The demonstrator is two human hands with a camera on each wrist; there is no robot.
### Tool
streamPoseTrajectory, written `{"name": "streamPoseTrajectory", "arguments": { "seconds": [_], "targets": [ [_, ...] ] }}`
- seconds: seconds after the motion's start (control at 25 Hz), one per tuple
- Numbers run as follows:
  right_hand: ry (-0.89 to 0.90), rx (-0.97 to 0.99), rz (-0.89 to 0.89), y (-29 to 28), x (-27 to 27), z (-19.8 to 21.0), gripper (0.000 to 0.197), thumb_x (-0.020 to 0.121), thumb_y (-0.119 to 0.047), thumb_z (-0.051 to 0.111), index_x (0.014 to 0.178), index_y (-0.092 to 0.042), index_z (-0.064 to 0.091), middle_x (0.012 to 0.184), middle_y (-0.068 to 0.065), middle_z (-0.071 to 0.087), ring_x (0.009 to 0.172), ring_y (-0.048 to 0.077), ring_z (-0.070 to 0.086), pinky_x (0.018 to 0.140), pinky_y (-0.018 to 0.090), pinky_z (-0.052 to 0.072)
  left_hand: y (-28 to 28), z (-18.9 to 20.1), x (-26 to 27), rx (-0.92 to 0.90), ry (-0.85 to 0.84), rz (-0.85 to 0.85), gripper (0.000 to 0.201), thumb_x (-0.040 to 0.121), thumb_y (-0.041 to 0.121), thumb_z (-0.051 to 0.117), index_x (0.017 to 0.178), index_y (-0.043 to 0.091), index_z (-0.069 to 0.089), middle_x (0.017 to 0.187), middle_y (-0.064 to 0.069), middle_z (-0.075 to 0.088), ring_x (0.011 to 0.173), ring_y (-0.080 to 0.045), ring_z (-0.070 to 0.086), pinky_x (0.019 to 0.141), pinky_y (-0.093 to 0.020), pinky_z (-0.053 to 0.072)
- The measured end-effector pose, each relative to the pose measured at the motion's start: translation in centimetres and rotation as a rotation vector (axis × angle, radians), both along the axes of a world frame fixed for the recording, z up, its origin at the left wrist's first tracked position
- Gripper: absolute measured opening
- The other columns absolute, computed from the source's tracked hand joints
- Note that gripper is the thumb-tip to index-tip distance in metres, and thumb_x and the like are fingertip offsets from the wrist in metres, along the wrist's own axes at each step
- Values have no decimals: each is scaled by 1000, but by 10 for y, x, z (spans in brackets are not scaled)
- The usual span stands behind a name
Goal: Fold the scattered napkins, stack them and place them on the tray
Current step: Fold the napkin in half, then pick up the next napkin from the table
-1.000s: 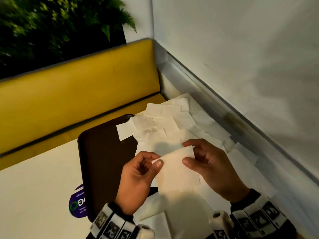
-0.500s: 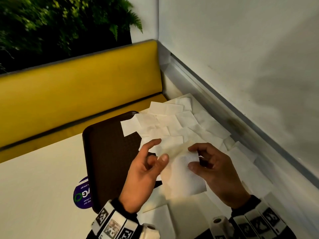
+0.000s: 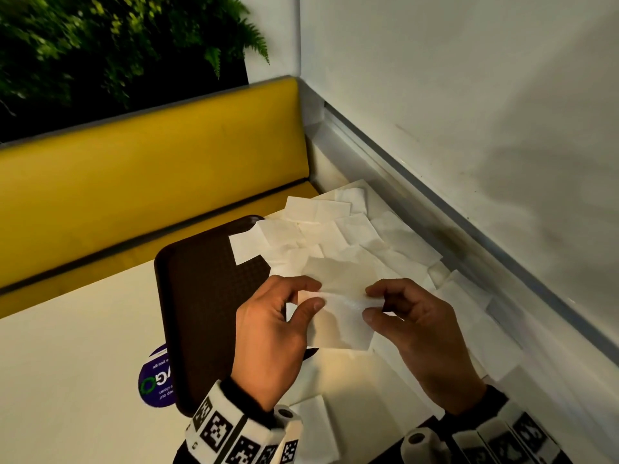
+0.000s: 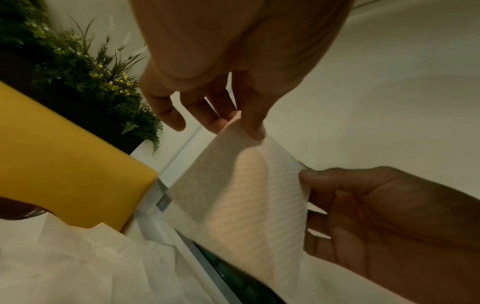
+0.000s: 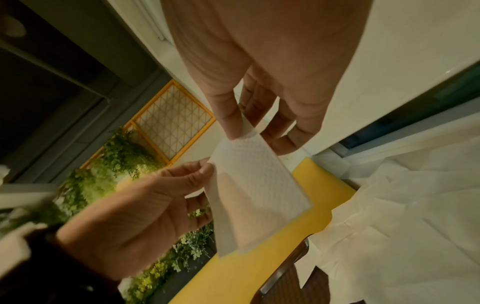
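1. Head view: in the lower middle of the frame the left hand (image 3: 271,333) and right hand (image 3: 425,333) hold one white napkin (image 3: 338,326) in the air between them. Each grip is a thumb-and-finger pinch on an upper corner. The napkin hangs above the desk (image 3: 67,380), just right of the brown tray (image 3: 201,296). More napkins, the scattered napkins (image 3: 335,229), lie from the centre toward the right edge, and one overlaps the tray's upper right corner. A yellow bench back (image 3: 150,155) crosses the left half.
2. Left wrist view: the left hand (image 4: 233,61) at the top pinches the napkin (image 4: 239,195) at its top corner; the right hand (image 4: 389,216) grips its right edge.
3. Right wrist view: the right hand (image 5: 259,72) at the top pinches the napkin (image 5: 254,195); the left hand (image 5: 135,216) pinches its left corner.
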State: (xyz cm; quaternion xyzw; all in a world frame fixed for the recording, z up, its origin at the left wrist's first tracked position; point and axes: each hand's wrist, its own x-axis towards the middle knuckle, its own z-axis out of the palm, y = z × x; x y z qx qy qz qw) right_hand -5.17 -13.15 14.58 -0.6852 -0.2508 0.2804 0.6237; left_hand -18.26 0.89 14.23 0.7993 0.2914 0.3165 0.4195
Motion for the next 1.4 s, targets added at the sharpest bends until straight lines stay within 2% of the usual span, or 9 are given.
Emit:
{"name": "streamPoseTrajectory", "arguments": {
  "seconds": [0.16,0.28,0.36,0.44,0.56,0.76,0.88,1.0,1.4],
  "targets": [
    [-193,-128,35,2,0,-2,35,75,-16,78,100,-34,61,106,-20,64,102,4,62,76,15,56,-2,6,1,65,49,14,20,79,12,77,85,29,68,78,18,58,66,3,54,64,-10,41],
    [-814,-302,135,16,-4,-2,45,73,-43,76,113,-38,55,130,-14,43,122,6,37,91,17,42,-5,8,3,86,154,-13,20,80,18,76,84,34,65,92,19,53,85,-3,53,77,-30,46],
    [-921,-268,243,29,-5,-2,30,82,-47,65,109,-33,63,120,-10,59,114,9,52,90,31,47,-2,12,0,83,200,-33,16,80,21,74,84,34,65,102,19,55,100,-7,53,84,-35,46],
    [-892,-194,294,29,-1,-7,25,88,-43,58,102,-25,70,97,-11,73,87,6,66,78,30,54,7,14,-7,7,190,-82,13,81,21,75,82,31,67,92,14,66,88,-8,62,76,-29,50],
    [-652,-147,301,15,7,-17,30,86,-44,59,100,-22,75,94,-17,74,83,-3,68,76,12,52,18,1,-25,-206,155,-115,12,81,16,76,78,26,69,73,-1,69,66,-19,64,65,-34,53],
    [-153,-412,546,15,-18,-89,24,91,-28,61,81,-8,72,66,0,68,58,7,61,59,23,52,7,-96,-72,-460,275,-16,15,80,11,76,79,24,68,71,-3,69,62,-14,60,62,-35,52],
    [-220,-612,587,13,-50,-157,32,86,-29,65,65,-6,57,58,6,58,54,17,58,61,32,51,-18,-160,-103,-487,505,94,17,79,15,75,75,26,63,67,5,66,61,-11,60,62,-26,47],
    [-298,-729,569,8,-71,-201,21,86,-30,65,76,-12,61,70,1,62,67,19,59,72,34,50,-38,-192,-114,-436,617,135,18,85,17,69,80,27,56,72,10,61,67,-12,56,60,-16,37],
    [-467,-839,535,11,-85,-203,13,92,-27,51,86,-16,49,81,7,64,77,26,62,68,34,49,-44,-222,-108,-219,624,98,11,90,19,61,100,17,58,100,-1,65,85,-19,61,76,-24,44]
  ]
}}
